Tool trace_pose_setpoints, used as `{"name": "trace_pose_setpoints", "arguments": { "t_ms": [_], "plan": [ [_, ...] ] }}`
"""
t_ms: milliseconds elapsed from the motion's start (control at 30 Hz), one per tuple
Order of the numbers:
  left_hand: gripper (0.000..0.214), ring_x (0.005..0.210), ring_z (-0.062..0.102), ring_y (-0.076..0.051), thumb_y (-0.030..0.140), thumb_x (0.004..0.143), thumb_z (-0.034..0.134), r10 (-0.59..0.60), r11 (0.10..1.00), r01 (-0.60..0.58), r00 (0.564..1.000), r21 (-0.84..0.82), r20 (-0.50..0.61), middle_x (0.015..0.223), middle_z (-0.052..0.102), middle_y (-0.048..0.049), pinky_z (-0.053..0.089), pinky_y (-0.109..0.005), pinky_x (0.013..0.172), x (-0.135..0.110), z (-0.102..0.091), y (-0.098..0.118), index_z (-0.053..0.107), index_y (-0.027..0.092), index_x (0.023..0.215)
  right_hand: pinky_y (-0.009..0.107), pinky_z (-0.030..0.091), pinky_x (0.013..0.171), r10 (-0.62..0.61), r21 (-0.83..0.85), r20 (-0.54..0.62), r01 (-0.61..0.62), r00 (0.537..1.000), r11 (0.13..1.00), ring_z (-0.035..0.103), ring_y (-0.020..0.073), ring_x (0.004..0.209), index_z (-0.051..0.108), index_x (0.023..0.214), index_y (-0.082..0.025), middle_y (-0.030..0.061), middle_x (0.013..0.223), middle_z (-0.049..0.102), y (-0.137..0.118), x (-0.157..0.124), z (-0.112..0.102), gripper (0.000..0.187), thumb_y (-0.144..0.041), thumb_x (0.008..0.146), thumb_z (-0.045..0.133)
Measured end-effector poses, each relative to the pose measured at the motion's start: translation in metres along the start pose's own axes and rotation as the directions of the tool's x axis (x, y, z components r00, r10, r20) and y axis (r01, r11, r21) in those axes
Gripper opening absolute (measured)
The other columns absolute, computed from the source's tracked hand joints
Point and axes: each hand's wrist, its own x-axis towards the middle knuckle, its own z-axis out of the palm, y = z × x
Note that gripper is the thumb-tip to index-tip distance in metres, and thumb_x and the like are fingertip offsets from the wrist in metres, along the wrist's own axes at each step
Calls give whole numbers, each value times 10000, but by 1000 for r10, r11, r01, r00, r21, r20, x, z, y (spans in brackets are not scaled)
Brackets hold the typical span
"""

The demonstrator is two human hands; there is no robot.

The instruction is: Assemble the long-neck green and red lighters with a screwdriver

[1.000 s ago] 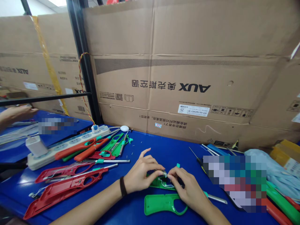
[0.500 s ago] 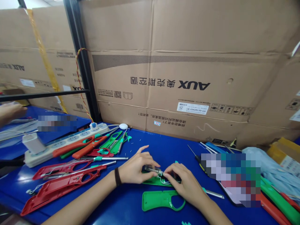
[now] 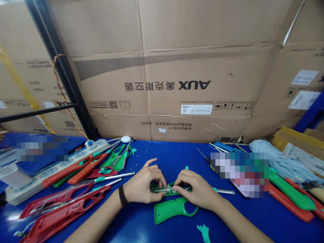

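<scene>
My left hand [image 3: 143, 182] pinches the clear fuel tank [image 3: 157, 190] of a long-reach gas lighter between thumb and fingers. My right hand [image 3: 198, 190] is closed at the tank's valve end, its fingertips beside a thin white wire [image 3: 173, 189]; what they grip is mostly hidden. Beneath both hands lies an open green lighter half-shell, largely covered. Its metal tube [image 3: 225, 191] sticks out to the right past my right hand. A second green half-shell [image 3: 167, 212] lies in front, inner side up. Nearer me is a loose teal trigger [image 3: 204, 233].
Opened red lighter shells [image 3: 65, 211] and orange lighters [image 3: 87, 168] lie at left by a white power strip [image 3: 76, 155]. At right are a screwdriver [image 3: 204, 154], a blurred-out object and a green lighter [image 3: 291, 190]. A large cardboard box [image 3: 162, 84] stands behind the blue table.
My view has turned slightly right and down, so the loose teal trigger shows more. The fuel tank now sits lower, nearer the green shell, and my right fingertips have shifted slightly at its valve end.
</scene>
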Motion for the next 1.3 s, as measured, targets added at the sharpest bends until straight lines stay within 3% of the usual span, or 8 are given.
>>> {"name": "trace_pose_setpoints", "arguments": {
  "t_ms": [300,433,533,833,967,1133,1300],
  "plan": [
    [141,712,592,-134,197,626,695,-4,1000,3,1000,11,24,672,633,65,129,-452,1110,-1,-3,2,654,220,758,263,425,748,1,5,29,-1,1000,1000,564,140,802,631,814,-222,-13,834,617,0,-2,0,75,-272,860,598],
    [76,705,591,-132,290,738,678,1,1000,-1,1000,11,21,672,637,57,127,-454,1108,-1,-2,2,656,220,756,270,424,760,-3,4,22,3,1000,1000,569,140,798,629,815,-221,-9,842,625,-1,-1,0,77,-271,862,594],
    [144,720,590,-129,354,817,636,3,1000,-4,1000,15,18,679,640,50,117,-450,1108,0,-1,1,663,223,763,273,418,766,-8,2,20,8,1000,1000,572,141,805,629,805,-219,-8,834,625,0,-1,0,73,-258,859,598],
    [154,775,578,-120,342,802,669,-5,1000,3,998,27,66,720,623,49,119,-398,1104,0,-1,0,655,214,717,303,403,786,-4,-47,5,5,1000,999,564,156,804,646,815,-223,6,832,606,3,0,-1,118,-316,865,593],
    [179,817,582,-131,340,801,670,-88,996,88,991,9,105,746,614,43,157,-403,1084,1,-2,1,628,196,702,365,361,891,24,-76,-43,-27,999,997,571,159,836,625,814,-223,5,863,616,0,0,-4,144,-292,901,533],
    [151,842,583,-139,331,802,674,-116,992,120,989,-38,97,769,622,44,174,-408,1066,1,-1,0,632,197,747,365,342,913,18,-67,-6,-18,1000,998,566,149,832,629,828,-232,-11,850,598,-4,0,-4,94,-298,874,581],
    [177,799,570,-150,363,802,668,-102,992,107,992,-72,73,810,634,3,369,-318,873,1,0,-6,660,191,763,327,376,865,5,-51,54,-3,999,999,556,150,834,646,862,-244,-8,856,571,-4,-1,-5,88,-328,838,633]
  ]
}}
